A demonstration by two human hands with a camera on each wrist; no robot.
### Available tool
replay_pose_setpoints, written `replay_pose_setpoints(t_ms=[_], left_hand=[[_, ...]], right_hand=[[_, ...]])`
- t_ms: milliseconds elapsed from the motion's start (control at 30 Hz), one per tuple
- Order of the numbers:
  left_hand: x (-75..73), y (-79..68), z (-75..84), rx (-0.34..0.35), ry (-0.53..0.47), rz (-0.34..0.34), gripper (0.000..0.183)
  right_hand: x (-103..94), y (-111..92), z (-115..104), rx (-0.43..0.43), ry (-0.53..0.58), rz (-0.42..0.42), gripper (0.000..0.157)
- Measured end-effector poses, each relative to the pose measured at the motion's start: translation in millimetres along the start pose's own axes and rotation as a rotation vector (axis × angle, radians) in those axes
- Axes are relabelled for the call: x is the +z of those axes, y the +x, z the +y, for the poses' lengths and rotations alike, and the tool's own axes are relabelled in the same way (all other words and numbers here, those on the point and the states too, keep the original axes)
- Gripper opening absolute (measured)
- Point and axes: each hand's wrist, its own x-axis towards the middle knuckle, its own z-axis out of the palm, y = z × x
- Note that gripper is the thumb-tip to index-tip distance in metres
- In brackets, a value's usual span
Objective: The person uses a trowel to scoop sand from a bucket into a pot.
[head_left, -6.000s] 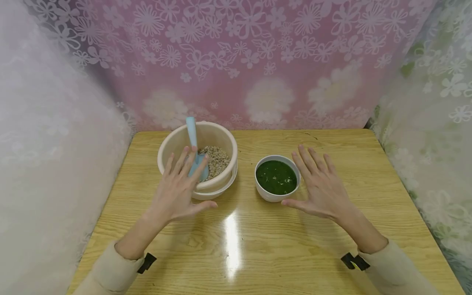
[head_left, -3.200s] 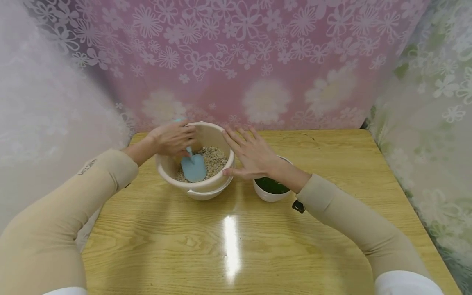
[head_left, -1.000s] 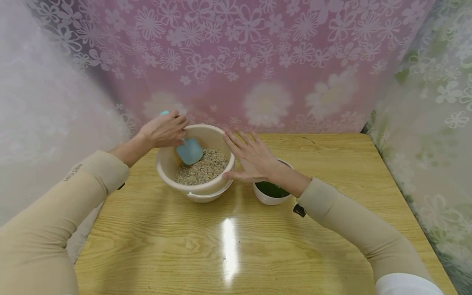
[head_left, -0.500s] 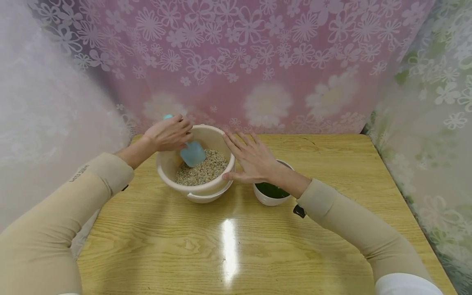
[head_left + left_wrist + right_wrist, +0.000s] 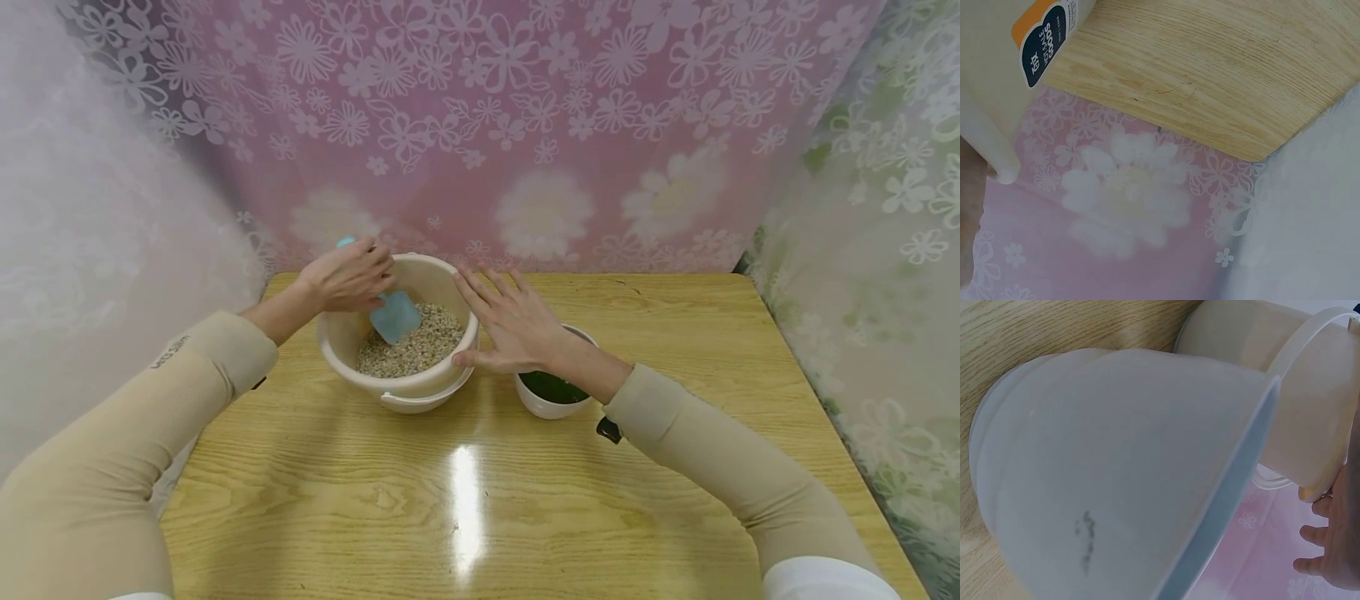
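Note:
In the head view a cream bucket [image 5: 341, 360] stands on the table, with small pale gravel-like grains [image 5: 411, 352] inside. My left hand [image 5: 347, 277] grips the handle of a light blue scoop [image 5: 395, 318], its blade tilted down at the grains. The handle's end shows above the knuckles. My right hand [image 5: 513, 323] rests with spread fingers against the bucket's right rim. Under the right wrist sits a white bowl [image 5: 551, 409] of dark green contents [image 5: 553, 387], partly hidden by the forearm. The right wrist view shows this bowl [image 5: 1116, 462] close up.
The wooden table [image 5: 600, 500] extends to the front and right. A pink flowered cloth [image 5: 480, 167] hangs behind it, with pale sheets on both sides. The bucket's white carrying handle [image 5: 427, 402] hangs down at its front. A label [image 5: 1044, 50] shows on the bucket's side.
Since the first frame, my left hand has taken hold of the scoop and my right hand has moved onto the bucket rim. Over the last second the scoop has shifted slightly right and down.

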Motion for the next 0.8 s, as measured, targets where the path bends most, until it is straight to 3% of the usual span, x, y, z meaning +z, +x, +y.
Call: replay_pose_setpoints(t_ms=[533,800], left_hand=[[1.4,1.4,13.0,-0.037,-0.121,-0.049,0.053],[2.6,1.4,16.4,-0.057,-0.186,-0.035,0.051]], right_hand=[[-1.0,-1,0,0.011,0.034,-0.023,0.136],[-1.9,-2,-1,0.008,0.039,-0.014,0.136]])
